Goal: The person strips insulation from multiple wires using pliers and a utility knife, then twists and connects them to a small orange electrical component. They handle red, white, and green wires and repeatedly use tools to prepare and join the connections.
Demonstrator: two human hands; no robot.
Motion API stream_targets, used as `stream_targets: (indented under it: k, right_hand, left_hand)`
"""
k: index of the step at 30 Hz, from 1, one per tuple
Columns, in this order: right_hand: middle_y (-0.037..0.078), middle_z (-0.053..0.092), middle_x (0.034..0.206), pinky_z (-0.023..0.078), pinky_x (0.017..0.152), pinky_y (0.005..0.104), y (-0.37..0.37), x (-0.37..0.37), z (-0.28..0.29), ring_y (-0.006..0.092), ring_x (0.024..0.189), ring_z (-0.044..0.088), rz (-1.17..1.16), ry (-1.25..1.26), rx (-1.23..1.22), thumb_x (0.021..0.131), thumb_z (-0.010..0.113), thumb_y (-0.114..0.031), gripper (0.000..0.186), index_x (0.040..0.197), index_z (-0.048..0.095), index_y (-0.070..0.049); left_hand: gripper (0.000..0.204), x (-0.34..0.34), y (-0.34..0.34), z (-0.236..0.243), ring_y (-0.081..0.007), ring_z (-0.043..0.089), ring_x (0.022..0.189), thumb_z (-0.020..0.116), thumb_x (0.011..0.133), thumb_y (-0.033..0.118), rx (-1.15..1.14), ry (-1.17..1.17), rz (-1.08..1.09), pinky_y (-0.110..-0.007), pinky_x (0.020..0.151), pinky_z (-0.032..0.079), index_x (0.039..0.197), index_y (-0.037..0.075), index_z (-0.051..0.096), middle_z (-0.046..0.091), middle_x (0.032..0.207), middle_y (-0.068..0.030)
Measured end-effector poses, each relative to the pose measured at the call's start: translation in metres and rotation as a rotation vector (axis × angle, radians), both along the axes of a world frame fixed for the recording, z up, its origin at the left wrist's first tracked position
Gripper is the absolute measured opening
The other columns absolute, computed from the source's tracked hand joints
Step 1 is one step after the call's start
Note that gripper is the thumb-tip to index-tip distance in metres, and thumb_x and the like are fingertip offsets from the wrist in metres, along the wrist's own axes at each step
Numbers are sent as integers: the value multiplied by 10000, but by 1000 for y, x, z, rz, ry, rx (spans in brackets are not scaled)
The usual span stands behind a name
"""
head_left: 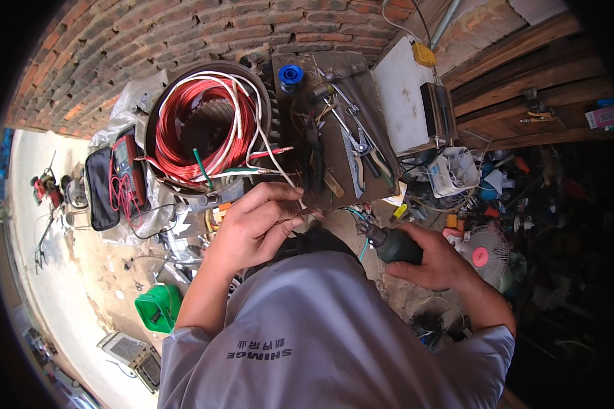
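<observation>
My left hand (pixel 256 225) pinches the end of a white-sleeved wire (pixel 280 167) between thumb and fingers. That wire runs up to a round motor stator (pixel 154 129), whose thick coils of red wire (pixel 170 136) fill its dark housing. Further leads, white, red and green, stick out along its near side. To the right, my right hand (pixel 430 259) is wrapped round a dark green cylindrical tool (pixel 397 247), its narrower end toward the left hand. The tool's exact kind cannot be made out. A gap separates it from the wire.
On the dark bench (pixel 334 180) lie pliers (pixel 312 153), a hammer (pixel 324 90) and a blue spool (pixel 290 76). A red multimeter (pixel 128 163) rests in its case at the left. Below are a green bucket (pixel 158 308) and, rightward, a fan (pixel 484 253) amid clutter.
</observation>
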State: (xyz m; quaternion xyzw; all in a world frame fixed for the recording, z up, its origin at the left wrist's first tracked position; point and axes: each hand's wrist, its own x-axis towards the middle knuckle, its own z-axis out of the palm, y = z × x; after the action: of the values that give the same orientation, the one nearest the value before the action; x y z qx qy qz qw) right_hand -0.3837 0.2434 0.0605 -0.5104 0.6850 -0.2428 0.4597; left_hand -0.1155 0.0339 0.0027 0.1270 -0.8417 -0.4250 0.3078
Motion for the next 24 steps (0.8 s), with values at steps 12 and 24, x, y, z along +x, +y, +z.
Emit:
stream_targets:
  k: [12, 24]
  right_hand:
    - [176, 716, 994, 549, 799, 415, -18, 18, 29, 340, 905, 728, 49, 204, 164, 795, 905, -384, 651, 1236, 626, 5]
    - [192, 721, 963, 553, 788, 447, -40, 33, 26, 380, 888, 727, 73, 257, 93, 843, 859, -440, 628, 1205, 634, 21]
  left_hand:
    - [151, 1, -5, -2, -334, 705, 1061, 793, 864, 30, -3, 34, -28, -400, 888, 586, 990, -9, 721, 695, 1158, -171]
    - [129, 0, -5, -1, -330, 716, 1085, 807, 851, 8, 35, 16, -32, -399, 904, 597, 952, -16, 731, 707, 1151, -171]
